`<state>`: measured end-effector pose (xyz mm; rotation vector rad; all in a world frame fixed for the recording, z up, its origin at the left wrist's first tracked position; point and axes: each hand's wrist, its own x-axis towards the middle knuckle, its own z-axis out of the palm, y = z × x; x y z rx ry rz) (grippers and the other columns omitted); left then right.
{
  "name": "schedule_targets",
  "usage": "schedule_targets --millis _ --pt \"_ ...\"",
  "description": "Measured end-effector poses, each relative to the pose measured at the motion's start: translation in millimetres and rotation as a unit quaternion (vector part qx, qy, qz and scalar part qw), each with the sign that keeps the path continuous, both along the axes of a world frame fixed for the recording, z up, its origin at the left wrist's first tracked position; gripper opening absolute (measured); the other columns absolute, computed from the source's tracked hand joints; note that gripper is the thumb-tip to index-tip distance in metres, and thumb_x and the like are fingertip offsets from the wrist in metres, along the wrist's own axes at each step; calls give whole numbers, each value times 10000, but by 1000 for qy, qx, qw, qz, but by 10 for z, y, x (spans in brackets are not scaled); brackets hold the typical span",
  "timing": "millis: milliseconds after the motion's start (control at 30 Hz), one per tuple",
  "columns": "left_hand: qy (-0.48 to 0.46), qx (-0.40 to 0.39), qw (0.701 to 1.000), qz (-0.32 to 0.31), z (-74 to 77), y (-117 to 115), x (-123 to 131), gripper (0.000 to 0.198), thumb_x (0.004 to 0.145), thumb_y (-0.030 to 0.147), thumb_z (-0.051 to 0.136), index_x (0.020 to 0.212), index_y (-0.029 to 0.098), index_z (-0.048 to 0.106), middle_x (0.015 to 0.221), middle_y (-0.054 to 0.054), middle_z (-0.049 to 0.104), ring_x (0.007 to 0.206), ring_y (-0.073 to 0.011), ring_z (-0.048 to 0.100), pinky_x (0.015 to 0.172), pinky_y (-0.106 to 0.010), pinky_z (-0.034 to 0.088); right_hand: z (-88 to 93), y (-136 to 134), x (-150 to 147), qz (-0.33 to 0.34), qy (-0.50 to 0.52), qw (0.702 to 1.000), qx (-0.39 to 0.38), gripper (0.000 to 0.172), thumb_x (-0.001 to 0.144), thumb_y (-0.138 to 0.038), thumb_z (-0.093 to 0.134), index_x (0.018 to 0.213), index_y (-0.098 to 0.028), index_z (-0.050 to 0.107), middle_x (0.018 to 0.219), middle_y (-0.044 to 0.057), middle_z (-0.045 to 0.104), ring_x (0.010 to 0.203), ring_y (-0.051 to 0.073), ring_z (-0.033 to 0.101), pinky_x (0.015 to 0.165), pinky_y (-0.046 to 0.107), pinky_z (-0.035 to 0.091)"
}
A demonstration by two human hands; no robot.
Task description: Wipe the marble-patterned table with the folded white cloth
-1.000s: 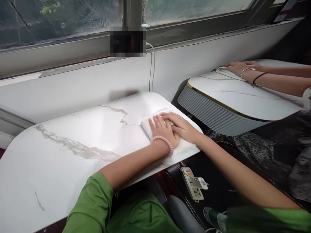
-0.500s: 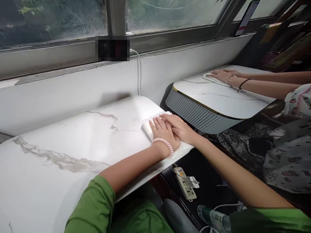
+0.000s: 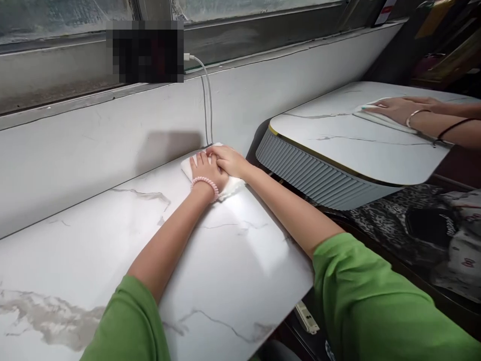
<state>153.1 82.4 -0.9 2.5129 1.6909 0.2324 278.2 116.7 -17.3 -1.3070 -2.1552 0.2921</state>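
A folded white cloth (image 3: 231, 186) lies at the far corner of the white marble-patterned tabletop (image 3: 128, 235), close to the wall. My left hand (image 3: 206, 170) rests flat on it with the fingers spread, a pink coiled band around the wrist. Beside it and partly overlapping its fingers, my right hand (image 3: 231, 163) presses down on the cloth, its fingers stretched out. The part of the cloth beneath both palms is hidden.
Another person's hands (image 3: 402, 110) press a white cloth (image 3: 387, 120) on a second marble-patterned table (image 3: 338, 150) at right. A white cable (image 3: 209, 105) hangs down the wall from a blurred dark box (image 3: 146, 55). Below the table edge lies a power strip (image 3: 306, 317).
Both my hands and the cloth have slid away from the near edge to the far corner by the wall. The other person's hands have also shifted on their table. My view has tilted down.
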Motion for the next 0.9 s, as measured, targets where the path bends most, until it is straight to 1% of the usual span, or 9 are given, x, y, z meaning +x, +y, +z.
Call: schedule_targets --millis 100,200,333,467,567,667,767,833,900 --pt "-4 20 1000 19 25 268 -93 578 951 304 312 1480 77 366 1530 -166 387 1446 -313 282 1215 -504 125 31 302 -122 -2 -1 1000 -5 388 725 -163 411 1053 -191 618 1119 86 697 1062 302 605 972 474 448" --pt "2 28 999 18 34 436 -131 523 954 278 300 1429 106 437 1467 -163 459 1388 -308 365 1203 -501 161 46 458 -181 -26 1 999 -19 403 721 -179 408 1064 -193 620 1080 83 709 1001 306 616 891 456 481" --pt "10 43 999 25 -2 501 -127 512 953 287 309 1414 123 458 1459 -150 472 1391 -300 367 1208 -480 152 29 460 -189 -48 3 999 -16 423 732 -197 398 1087 -185 628 1121 91 705 1028 304 614 917 450 474" --pt "9 50 998 26 -36 403 -141 527 960 315 324 1435 118 439 1509 -146 423 1429 -290 321 1218 -472 139 25 329 -201 -32 0 999 3 432 737 -189 392 1099 -189 629 1189 83 692 1101 289 597 988 445 445" --pt "-8 49 999 14 -34 224 -180 555 973 312 309 1468 79 397 1543 -169 376 1454 -299 290 1224 -485 131 42 137 -229 -32 -4 999 5 424 739 -180 389 1093 -189 622 1221 88 679 1137 270 581 1037 439 413" --pt "-6 28 1000 -8 -22 -66 -217 590 982 331 320 1500 50 342 1572 -195 318 1477 -326 242 1231 -512 110 50 -209 -242 -33 -7 999 4 415 765 -188 383 1116 -165 603 1256 119 657 1175 261 559 1067 442 383" --pt "-2 12 999 -52 -17 -489 -224 590 975 334 375 1489 45 358 1583 -205 288 1483 -338 222 1240 -518 97 19 -738 -204 -59 -11 998 10 390 821 -210 347 1119 -159 592 1280 144 636 1195 266 549 1088 471 357" --pt "-10 17 996 -92 -19 -834 -202 577 966 328 410 1469 45 385 1575 -219 296 1479 -338 233 1241 -517 103 -26 -1165 -143 -92 -12 996 14 387 845 -214 323 1128 -189 587 1306 125 622 1234 260 537 1130 496 312" --pt "-14 17 992 -123 -20 -1202 -160 592 952 344 443 1464 51 388 1569 -227 306 1475 -340 240 1236 -527 117 -81 -1607 -59 -114 -12 993 28 395 862 -228 314 1152 -211 582 1322 116 613 1281 264 515 1141 514 308"
